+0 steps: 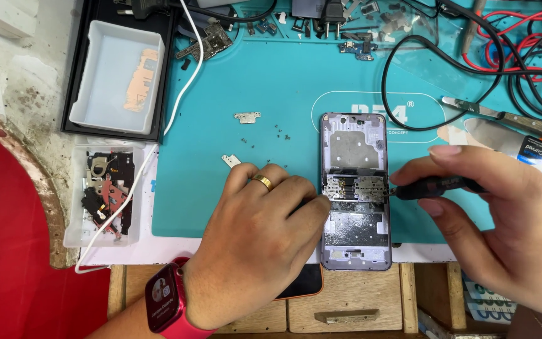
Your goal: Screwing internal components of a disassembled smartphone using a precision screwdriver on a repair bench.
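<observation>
— Near the front edge of the teal work mat [233, 81], what was the left hand [265, 232] doing?

— It lay palm down, fingers drawn together, its fingertips pressing the left rim of the opened phone frame [354, 188] at the middle band. The right hand [503, 213] pinched a black-handled screwdriver [437, 186] between thumb and forefinger, its tip at the right side of that same band.

— And where did the frame lie?

— Flat, lengthwise across the mat's front edge, its lower end overhanging onto the wooden bench [346, 301].

— How would it handle?

— Light and thin, I'd judge — stiff along its metal rim, yet fragile inside, where small connectors and boards lay exposed. Best taken by the long side edges, never by the middle band. It looked likely to slide on the smooth mat unless held down.

— What lay further out?

— Tiny loose screws [280, 133] and two small metal brackets [246, 117] toward the mat's centre; beyond its left edge a clear tray of parts [105, 194] and a white tray [117, 75]; tweezers [503, 117] and tangled red and black cables [534, 63] at the right back corner.
</observation>
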